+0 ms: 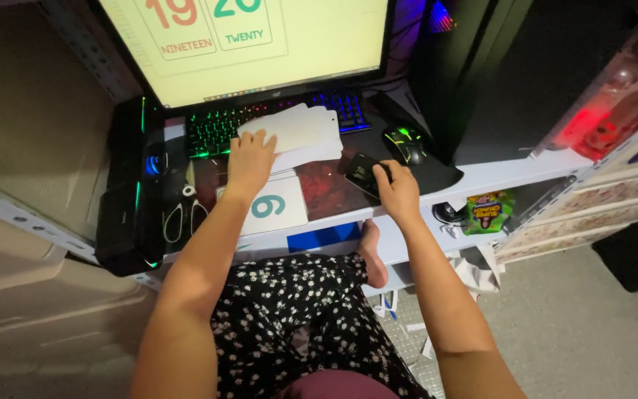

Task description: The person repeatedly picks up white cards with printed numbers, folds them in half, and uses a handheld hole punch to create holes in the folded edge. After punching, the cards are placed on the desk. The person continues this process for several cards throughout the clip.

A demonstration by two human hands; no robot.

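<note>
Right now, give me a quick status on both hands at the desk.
Left hand flat on the stack of white cards over the keyboard. Right hand on the black phone. Mouse just beyond it.

A stack of white cards (297, 133) lies fanned and flat across the lit keyboard's front edge, slightly askew. A small black phone (362, 174) lies tilted on the desk, just right of the stack.
</note>
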